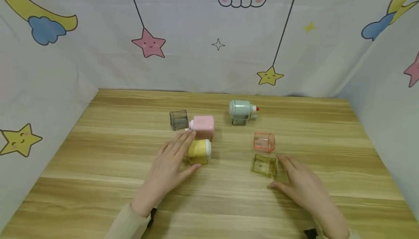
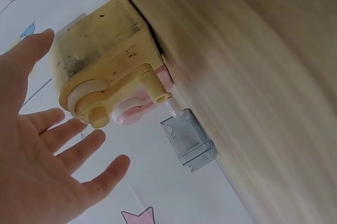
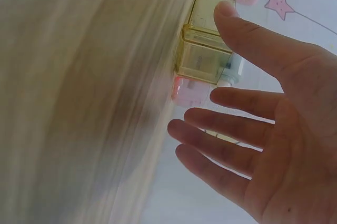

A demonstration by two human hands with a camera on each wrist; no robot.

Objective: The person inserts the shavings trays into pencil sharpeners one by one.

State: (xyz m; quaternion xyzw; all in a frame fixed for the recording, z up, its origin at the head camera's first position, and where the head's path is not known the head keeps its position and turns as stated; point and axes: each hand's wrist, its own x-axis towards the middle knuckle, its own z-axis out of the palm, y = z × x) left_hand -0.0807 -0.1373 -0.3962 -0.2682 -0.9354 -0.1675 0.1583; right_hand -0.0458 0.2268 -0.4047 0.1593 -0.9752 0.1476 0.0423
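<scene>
A yellow crank pencil sharpener (image 1: pixel 197 150) stands beside my left hand (image 1: pixel 171 162), its crank (image 2: pixel 152 84) facing the palm in the left wrist view. My left fingers are spread around its left side, thumb near its front. My right hand (image 1: pixel 302 182) is beside a clear yellow shavings drawer (image 1: pixel 263 165), fingers extended and thumb apart, holding nothing. In the right wrist view the thumb tip overlaps the yellow drawer (image 3: pixel 205 50). Just behind the yellow sharpener is a pink sharpener (image 1: pixel 203 125).
A clear grey drawer (image 1: pixel 179 120) lies left of the pink sharpener. Farther back stands a pale green sharpener (image 1: pixel 240 111) with a red tip. A clear red drawer (image 1: pixel 264 142) lies behind the yellow drawer. White printed cloth (image 1: pixel 196 68) walls in the wooden table (image 1: pixel 226 202).
</scene>
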